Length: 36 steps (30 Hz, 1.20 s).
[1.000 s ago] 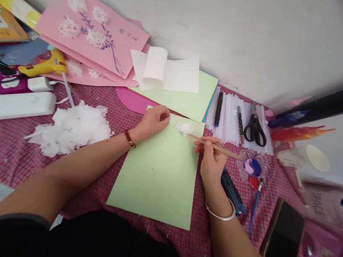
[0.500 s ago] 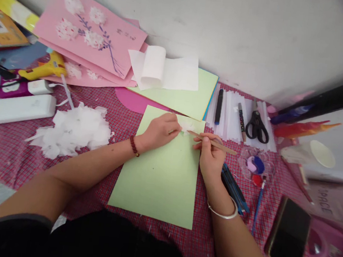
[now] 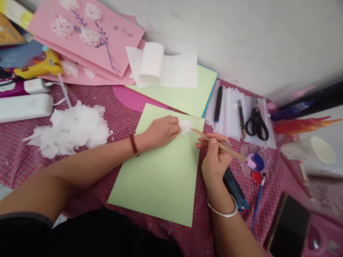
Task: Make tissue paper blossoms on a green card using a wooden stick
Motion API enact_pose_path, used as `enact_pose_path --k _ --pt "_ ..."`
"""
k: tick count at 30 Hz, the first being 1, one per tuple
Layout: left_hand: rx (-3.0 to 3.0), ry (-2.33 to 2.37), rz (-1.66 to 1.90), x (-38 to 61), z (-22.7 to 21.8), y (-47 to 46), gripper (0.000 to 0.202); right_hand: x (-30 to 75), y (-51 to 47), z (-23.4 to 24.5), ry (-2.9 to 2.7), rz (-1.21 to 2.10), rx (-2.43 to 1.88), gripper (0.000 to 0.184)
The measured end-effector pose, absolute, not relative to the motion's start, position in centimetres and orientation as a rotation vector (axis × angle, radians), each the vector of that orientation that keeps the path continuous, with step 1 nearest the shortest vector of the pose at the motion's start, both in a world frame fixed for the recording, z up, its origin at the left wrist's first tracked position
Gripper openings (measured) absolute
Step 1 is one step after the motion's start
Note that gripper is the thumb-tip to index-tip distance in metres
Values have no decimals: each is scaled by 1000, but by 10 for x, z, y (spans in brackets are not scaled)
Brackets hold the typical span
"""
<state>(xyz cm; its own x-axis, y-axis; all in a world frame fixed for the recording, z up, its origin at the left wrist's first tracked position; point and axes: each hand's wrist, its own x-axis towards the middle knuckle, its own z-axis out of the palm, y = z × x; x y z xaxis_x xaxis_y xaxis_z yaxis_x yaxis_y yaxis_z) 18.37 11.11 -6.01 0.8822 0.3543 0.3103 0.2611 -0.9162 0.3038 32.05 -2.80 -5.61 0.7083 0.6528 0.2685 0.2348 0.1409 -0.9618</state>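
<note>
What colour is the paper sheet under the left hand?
The paper sheet is light green, head view.

Upper left: yellow sheet (image 3: 7, 4) cut by frame edge | centre: tissue flower (image 3: 185, 127) part-hidden by left hand (image 3: 160, 130), grip undetermined | wooden stick (image 3: 236, 154) mid-length hidden in right hand (image 3: 215, 162) | pink card (image 3: 121, 46) lettering illegible | lower right: pink bag (image 3: 328, 245) blurred, cropped

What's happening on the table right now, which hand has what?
A person sits at a craft table. Their left hand rests on a light green sheet, fingertips against a small white tissue flower near the sheet's top edge. Their right hand grips a wooden stick, its tip at the flower. A pile of white tissue lies to the left, scissors to the right.
</note>
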Motion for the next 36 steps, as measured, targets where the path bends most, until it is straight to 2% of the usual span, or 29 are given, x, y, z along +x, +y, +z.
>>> enact_pose_path --k 9,12,15,20,22,25,28,31,34,36 --pt "2735 455 592 184 -62 111 22 325 -27 -71 -1116 424 -1596 18" --pt "2527 534 730 183 -63 113 17 326 -28 -70 -1254 353 -1659 17" --pt "2257 685 853 182 -61 120 22 325 -29 -66 -1446 239 -1663 19" --pt "1951 826 895 182 -61 127 20 320 -32 -60 -1653 191 -1731 20" --pt "1888 834 891 182 -63 127 18 319 -33 -59 -1584 234 -1700 17" --pt "1747 812 905 183 -57 132 15 324 -33 -61 -1117 349 -1549 16" --pt "1565 798 1019 177 -22 147 13 333 -31 -65 -636 541 -1373 21" --pt "1607 777 1163 157 39 165 14 338 -30 -68 -535 659 -1337 25" --pt "1872 735 982 118 88 175 17 338 -29 -72 -593 628 -1449 25" --pt "2059 831 778 81 97 174 14 337 -28 -74 -631 572 -1547 27"
